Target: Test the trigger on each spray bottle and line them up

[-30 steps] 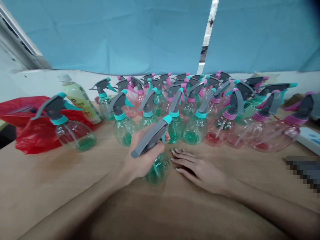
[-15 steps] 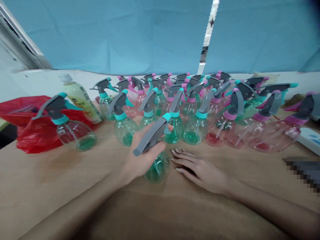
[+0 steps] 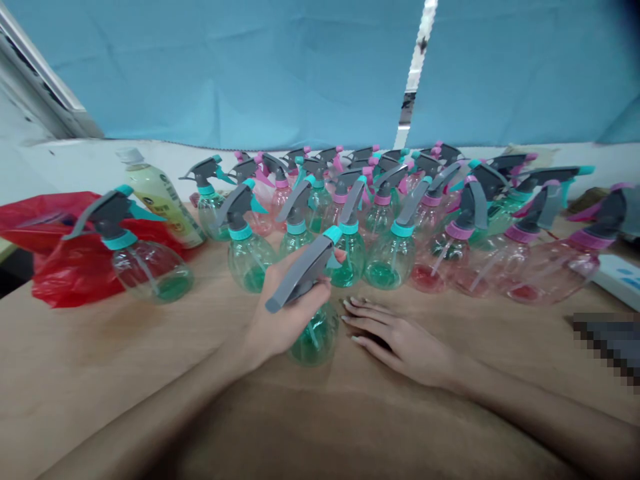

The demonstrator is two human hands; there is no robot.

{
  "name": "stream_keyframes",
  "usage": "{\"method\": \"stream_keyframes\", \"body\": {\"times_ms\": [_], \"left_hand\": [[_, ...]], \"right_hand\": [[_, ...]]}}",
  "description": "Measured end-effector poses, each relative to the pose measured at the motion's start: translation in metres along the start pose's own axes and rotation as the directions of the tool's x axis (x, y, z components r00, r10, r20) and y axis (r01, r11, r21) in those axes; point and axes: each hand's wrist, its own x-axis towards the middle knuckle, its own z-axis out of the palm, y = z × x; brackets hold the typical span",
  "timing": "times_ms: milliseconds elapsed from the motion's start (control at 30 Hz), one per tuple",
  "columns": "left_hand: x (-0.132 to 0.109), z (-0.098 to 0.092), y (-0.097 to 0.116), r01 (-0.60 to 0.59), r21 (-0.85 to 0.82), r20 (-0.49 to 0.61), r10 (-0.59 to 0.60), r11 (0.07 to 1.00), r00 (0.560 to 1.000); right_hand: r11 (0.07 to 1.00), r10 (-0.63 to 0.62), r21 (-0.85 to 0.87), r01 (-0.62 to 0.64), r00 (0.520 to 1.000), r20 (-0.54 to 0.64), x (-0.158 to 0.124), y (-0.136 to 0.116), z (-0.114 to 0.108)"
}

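Wooden table [image 3: 100,373], with a blue curtain [image 3: 250,67] hanging behind it.

Far left, at 9 o'clock in the view: a crumpled red plastic bag [image 3: 50,267]. A lone sprayer [image 3: 145,267] stands upright against the bag's right edge. It is clear with green liquid at the bottom, a grey head and a teal collar. At its 1 o'clock is a drink bottle [image 3: 160,197], pale yellow with a white cap, leaning.

Centre: the left hand [image 3: 283,320] is closed around the neck of a green spray bottle [image 3: 315,333], fingers wrapped under the grey head. The bottle rests on the table, slightly tilted. The back of its head points to 8 o'clock and the teal nozzle to 2 o'clock. It sits at 6 o'clock of the crowd of bottles [image 3: 350,220], close to the front row.

At the held bottle's 3 o'clock, the right hand [image 3: 400,337] lies palm-down on the table. Its fingers are straight and pressed together, tips just beside the bottle's body. Cannot tell if they touch it.

Right: pink bottles [image 3: 525,267] fill that side of the crowd. At their 3 o'clock, a white box [image 3: 620,273] sits at the table edge.
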Motion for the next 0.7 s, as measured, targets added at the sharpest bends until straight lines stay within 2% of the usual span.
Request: {"method": "stream_keyframes", "body": {"times_ms": [167, 700], "left_hand": [[-0.0001, -0.0004, -0.0006, -0.011, 0.018, 0.009, 0.011, 1.0, 1.0], [-0.0008, 0.0007, -0.0001, -0.026, 0.062, -0.021, 0.027, 0.998, 0.999]], "right_hand": [[0.999, 0.009, -0.042, -0.007, 0.999, 0.041, 0.0005, 0.0, -0.0009], [0.999, 0.012, -0.048, -0.01, 0.999, 0.035, 0.0001, -0.0005, -0.0007]]}}
